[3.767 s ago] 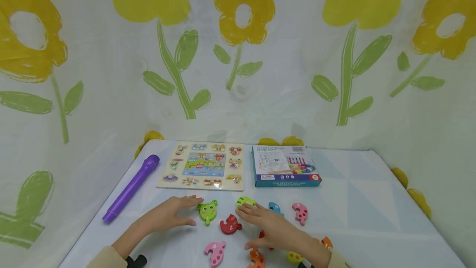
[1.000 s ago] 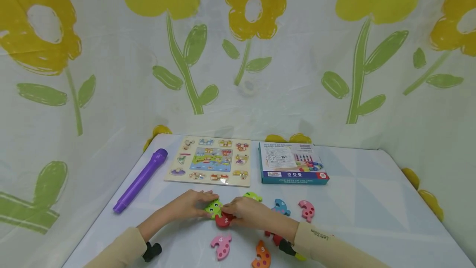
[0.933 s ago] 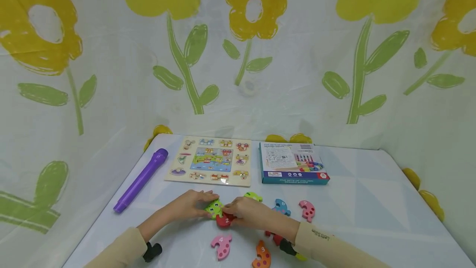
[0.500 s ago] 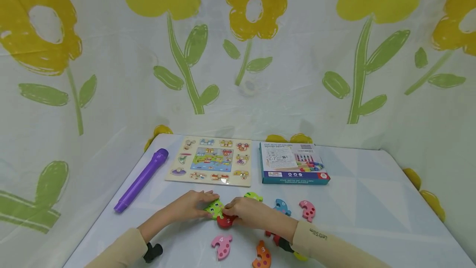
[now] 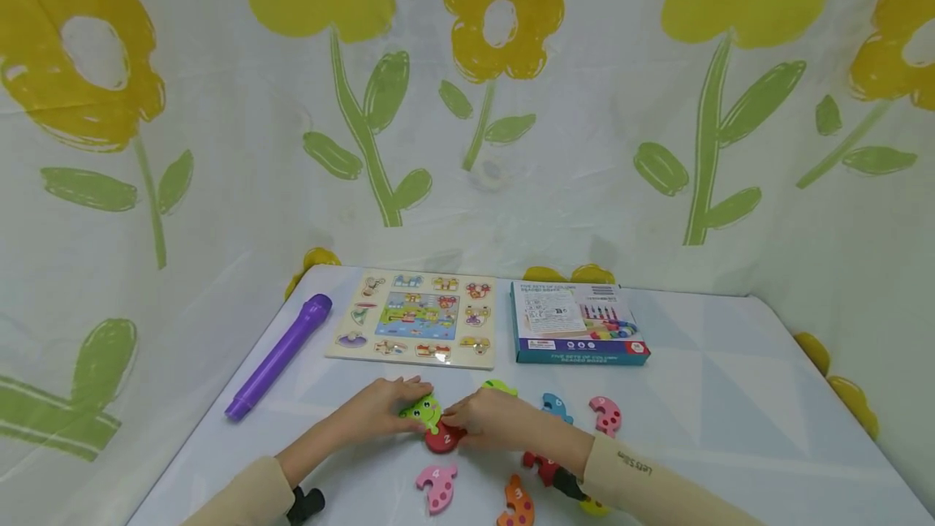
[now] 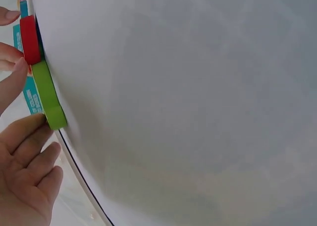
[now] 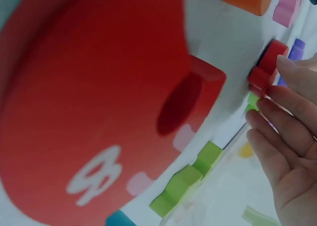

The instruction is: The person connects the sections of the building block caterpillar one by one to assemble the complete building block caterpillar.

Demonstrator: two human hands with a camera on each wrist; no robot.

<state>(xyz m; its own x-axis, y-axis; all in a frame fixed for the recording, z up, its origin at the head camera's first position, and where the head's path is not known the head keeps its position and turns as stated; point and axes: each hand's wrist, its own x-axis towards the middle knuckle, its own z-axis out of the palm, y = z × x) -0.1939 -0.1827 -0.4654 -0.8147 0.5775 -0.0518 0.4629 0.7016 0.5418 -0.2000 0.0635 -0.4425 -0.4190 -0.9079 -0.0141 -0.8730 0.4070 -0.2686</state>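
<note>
Left hand (image 5: 380, 411): thumb and fingers pinch the green head (image 5: 424, 414) from its left side; the other fingers are bent in below the index finger in the left wrist view.
Right hand (image 5: 493, 419): thumb and fingertips pinch the red 2 (image 5: 441, 440) at its right end.
Green head: on the table (image 5: 701, 408), between the 2 hands, smiling face up, its neck against the red 2.
Red 2: flat, number up, touching the green head on the near side; how fully the 2 pieces fit together is hard to tell behind the fingers.
Near pieces: pink 4 (image 5: 438, 487) just in front of the red 2; orange 3 (image 5: 517, 502) to the right of pink 4, at the lower edge of the head view.
By the right forearm: red 8 (image 7: 99, 112), large in the right wrist view, and a yellow piece (image 5: 594, 507), partly covered by the sleeve (image 5: 665, 485).
Far pieces: green piece (image 5: 501, 386) just beyond the right hand; blue piece (image 5: 557, 406) to its right; far pink piece (image 5: 605, 415) right of that.
Back of table: puzzle board (image 5: 409, 357) on the left, box (image 5: 580, 323) beside it on the right, lying flat.
Left edge: purple tube (image 5: 277, 360), lying at a slant.
Backdrop (image 5: 584, 144): pale cloth with yellow flowers and green leaves.
</note>
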